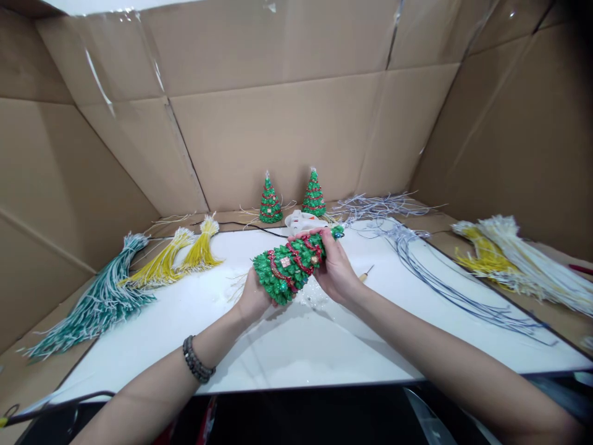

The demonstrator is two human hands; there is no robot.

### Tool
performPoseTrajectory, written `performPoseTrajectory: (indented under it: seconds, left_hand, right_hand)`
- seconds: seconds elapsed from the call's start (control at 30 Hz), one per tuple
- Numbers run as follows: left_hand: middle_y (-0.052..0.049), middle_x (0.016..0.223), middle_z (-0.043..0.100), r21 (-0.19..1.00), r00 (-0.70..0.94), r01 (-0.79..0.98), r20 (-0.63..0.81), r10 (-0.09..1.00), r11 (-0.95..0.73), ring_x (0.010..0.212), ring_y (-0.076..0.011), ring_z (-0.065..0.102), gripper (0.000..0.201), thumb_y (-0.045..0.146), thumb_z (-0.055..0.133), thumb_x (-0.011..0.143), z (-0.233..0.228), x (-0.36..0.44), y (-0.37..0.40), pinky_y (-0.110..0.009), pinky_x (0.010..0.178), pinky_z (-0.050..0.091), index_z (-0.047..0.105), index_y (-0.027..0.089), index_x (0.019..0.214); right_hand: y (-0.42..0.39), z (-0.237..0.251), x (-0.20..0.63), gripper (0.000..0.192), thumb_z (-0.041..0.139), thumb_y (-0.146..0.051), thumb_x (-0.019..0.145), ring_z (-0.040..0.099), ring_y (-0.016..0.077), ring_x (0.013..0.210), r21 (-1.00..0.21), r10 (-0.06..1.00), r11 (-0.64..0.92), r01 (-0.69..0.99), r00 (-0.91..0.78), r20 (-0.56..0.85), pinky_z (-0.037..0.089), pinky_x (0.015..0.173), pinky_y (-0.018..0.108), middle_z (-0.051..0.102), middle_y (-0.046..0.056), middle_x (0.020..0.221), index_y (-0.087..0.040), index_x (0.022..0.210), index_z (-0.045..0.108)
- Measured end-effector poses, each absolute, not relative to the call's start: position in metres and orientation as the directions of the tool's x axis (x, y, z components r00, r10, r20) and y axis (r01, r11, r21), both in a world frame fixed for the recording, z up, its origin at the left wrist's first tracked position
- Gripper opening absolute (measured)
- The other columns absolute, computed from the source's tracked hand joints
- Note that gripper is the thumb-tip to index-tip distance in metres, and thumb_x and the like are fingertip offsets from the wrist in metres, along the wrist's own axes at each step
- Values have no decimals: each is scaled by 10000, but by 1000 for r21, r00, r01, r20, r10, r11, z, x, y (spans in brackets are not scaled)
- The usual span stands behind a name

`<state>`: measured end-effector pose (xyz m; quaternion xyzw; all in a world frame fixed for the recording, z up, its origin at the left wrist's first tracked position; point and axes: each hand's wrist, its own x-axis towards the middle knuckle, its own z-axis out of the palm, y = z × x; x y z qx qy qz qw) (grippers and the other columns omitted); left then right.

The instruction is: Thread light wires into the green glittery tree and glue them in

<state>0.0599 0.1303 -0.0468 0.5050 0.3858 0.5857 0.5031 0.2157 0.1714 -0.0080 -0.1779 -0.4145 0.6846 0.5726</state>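
Note:
A small green glittery Christmas tree (290,267) with red garland lies tilted on its side above the white board (296,346), its tip pointing up and to the right. My left hand (252,298) cups its wide base from below. My right hand (334,266) wraps the upper part near the tip. Both hands grip the tree together, just above the board's middle.
Two finished little trees (270,201) (314,194) stand at the back by a white glue gun (303,220). Bundles of teal (95,306) and yellow wires (178,258) lie left; grey wires (430,272) and yellow-white bundles (519,259) lie right. Cardboard walls (287,123) enclose the area.

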Motion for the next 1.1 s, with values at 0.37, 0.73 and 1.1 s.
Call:
performPoseTrajectory:
  seconds: [0.37,0.73,1.1]
  left_hand:
    - [-15,471,609,977,20,-36,212,977,-211,337,-119,475,159,298,710,680,-41,62,129,-216,292,340,682,141,687]
    - [-12,454,599,981,4,-72,181,984,-180,330,-112,450,160,310,691,683,-45,64,128,-222,307,324,656,155,662]
    - [-5,459,612,984,-46,-78,157,986,-161,340,-117,483,120,261,705,624,-42,66,126,-214,309,347,660,156,662]
  right_hand:
    - [174,-13,214,352,728,-584,809,720,212,975,-730,936,15,-683,-248,251,568,903,354,763,-7,932,-246,859,643]
    - [177,-11,213,492,821,-637,660,730,217,875,-734,959,-69,-676,-248,138,587,802,351,761,6,888,-236,855,614]
    - [176,-9,216,431,756,-640,745,712,203,886,-765,936,-13,-644,-278,218,566,810,360,743,-7,919,-252,870,619]
